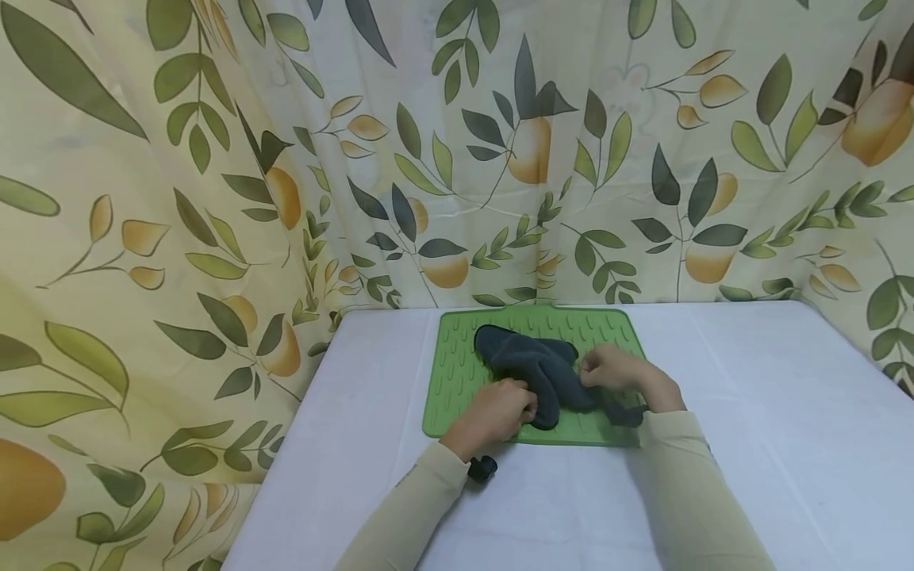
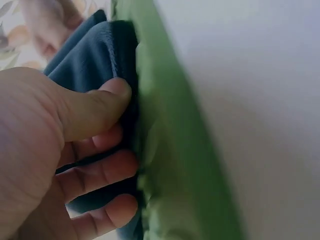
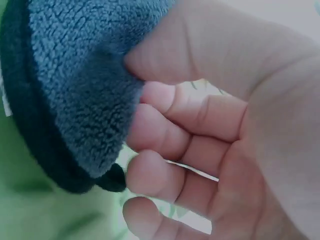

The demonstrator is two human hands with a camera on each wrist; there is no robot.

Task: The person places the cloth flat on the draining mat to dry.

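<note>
A crumpled dark blue plush cloth [image 1: 524, 357] with darker edging lies on a green mat [image 1: 446, 381] with raised drop-shaped ridges. At the cloth's near left side, my left hand [image 1: 500, 408] pinches a fold between thumb and index finger; in the left wrist view its other fingers curl beside the cloth [image 2: 85, 60], close to the mat. My right hand [image 1: 616, 371] pinches the cloth's right part, thumb against fingertips. The right wrist view shows the fluffy pile and the dark bound edge of the cloth [image 3: 85, 90] close up.
The mat lies on a table with a white cover [image 1: 750, 412]. A leaf-and-fruit patterned curtain [image 1: 457, 159] hangs behind the table and along its left side. A small black wrist camera [image 1: 482, 469] sits below my left wrist.
</note>
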